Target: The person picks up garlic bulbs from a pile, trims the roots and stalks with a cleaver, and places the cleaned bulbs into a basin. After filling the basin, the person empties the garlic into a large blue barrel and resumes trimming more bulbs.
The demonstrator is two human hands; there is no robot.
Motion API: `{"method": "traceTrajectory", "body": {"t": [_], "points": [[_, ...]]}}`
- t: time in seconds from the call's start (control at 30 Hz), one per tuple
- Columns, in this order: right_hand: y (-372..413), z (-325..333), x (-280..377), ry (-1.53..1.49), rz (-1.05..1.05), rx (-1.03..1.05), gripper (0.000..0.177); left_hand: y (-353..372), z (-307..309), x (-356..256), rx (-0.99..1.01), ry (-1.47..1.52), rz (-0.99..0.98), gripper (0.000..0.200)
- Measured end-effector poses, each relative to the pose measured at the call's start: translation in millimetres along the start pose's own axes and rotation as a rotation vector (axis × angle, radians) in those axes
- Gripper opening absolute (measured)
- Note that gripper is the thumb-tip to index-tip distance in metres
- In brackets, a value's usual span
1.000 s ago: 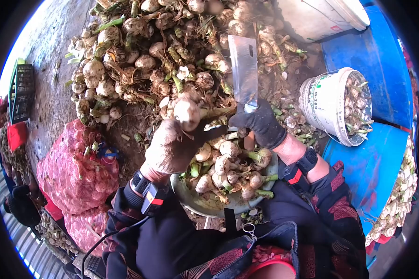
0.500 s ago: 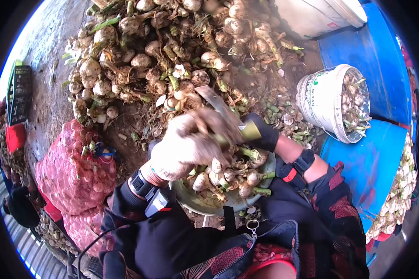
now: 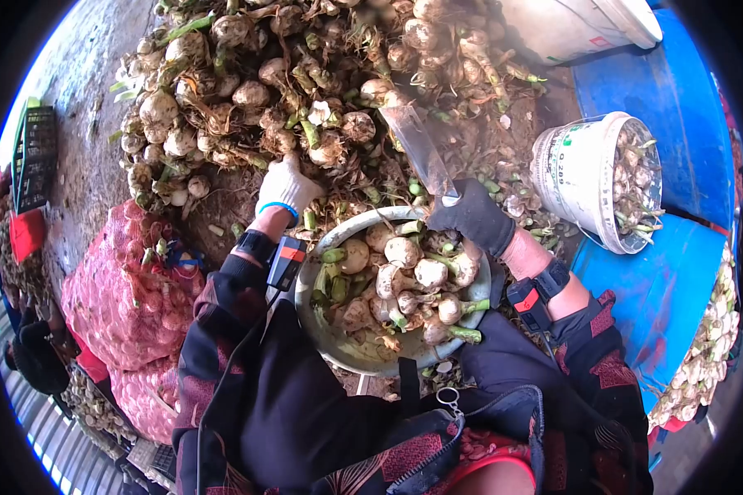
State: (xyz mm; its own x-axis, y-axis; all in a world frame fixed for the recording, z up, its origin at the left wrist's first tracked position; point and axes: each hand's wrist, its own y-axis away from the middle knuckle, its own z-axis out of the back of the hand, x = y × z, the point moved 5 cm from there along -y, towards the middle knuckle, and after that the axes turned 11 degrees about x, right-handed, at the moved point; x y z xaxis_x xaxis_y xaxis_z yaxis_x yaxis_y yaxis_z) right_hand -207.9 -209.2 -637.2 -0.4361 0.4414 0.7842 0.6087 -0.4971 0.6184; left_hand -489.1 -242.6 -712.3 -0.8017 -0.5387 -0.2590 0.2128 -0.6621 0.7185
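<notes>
My left hand (image 3: 287,191), in a white knitted glove, reaches to the near edge of a big heap of garlic (image 3: 248,95) with roots and cut stalks. Its fingers point into the heap, partly stretched out; nothing shows held in them. My right hand (image 3: 473,217), in a dark glove, is closed round the handle of a broad-bladed knife (image 3: 418,148), whose blade points away from me over the scraps. Below both hands, a grey-green basin (image 3: 309,334) by my lap holds several trimmed garlic bulbs (image 3: 402,252) with short green stems.
To the right stands a white bucket (image 3: 571,177) with stalk pieces inside, in front of blue containers (image 3: 648,285). A larger white tub (image 3: 565,29) is at the top. Full pink mesh sacks (image 3: 128,285) sit at left, and a dark crate (image 3: 35,161) lies farther off.
My hands were together over the basin, the left blurred at the knife. Now they are apart: the left has moved to the heap, the right still holds the knife, and the basin shows more fully.
</notes>
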Motion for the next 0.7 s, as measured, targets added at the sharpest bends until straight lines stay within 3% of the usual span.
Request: {"method": "traceTrajectory", "body": {"t": [0.13,0.2,0.27,0.37,0.4,0.47,0.5,0.53,0.6,0.67,0.7], "points": [[0,1,0,-0.017,0.074,-0.059,0.022,3,-6,12,0.127,0.08,0.006,0.063],[-1,0,1,-0.015,-0.015,0.007,0.022,18,-11,15,-0.052,0.108,-0.144,0.068],[1,1,0,-0.014,-0.022,0.009,0.022,14,-33,29,-0.133,0.051,-0.084,0.066],[0,5,1,0.054,-0.007,0.01,0.027,6,-61,58,-0.024,1.196,-0.28,0.065],[-1,4,4,0.126,0.015,0.01,0.034,-3,-68,64,-0.024,1.197,-0.271,0.065],[1,0,6,0.12,-0.054,0.026,0.034,-22,-76,68,0.002,1.065,-0.006,0.064],[0,-3,8,0.114,-0.016,-0.001,0.028,29,-29,23,-0.104,0.401,-0.159,0.058],[-1,-4,10,0.108,0.024,-0.03,0.023,-5,-60,48,-0.081,0.407,-0.229,0.053],[-8,-8,6,0.039,0.0,0.061,0.025,14,-35,22,-0.037,0.784,-0.167,0.039],[-7,-12,8,0.149,-0.028,0.076,0.015,-27,-72,61,-0.013,1.675,-0.014,0.028],[-6,-13,18,0.311,0.165,0.07,0.016,9,-34,40,-0.144,1.328,0.005,0.036]]}}
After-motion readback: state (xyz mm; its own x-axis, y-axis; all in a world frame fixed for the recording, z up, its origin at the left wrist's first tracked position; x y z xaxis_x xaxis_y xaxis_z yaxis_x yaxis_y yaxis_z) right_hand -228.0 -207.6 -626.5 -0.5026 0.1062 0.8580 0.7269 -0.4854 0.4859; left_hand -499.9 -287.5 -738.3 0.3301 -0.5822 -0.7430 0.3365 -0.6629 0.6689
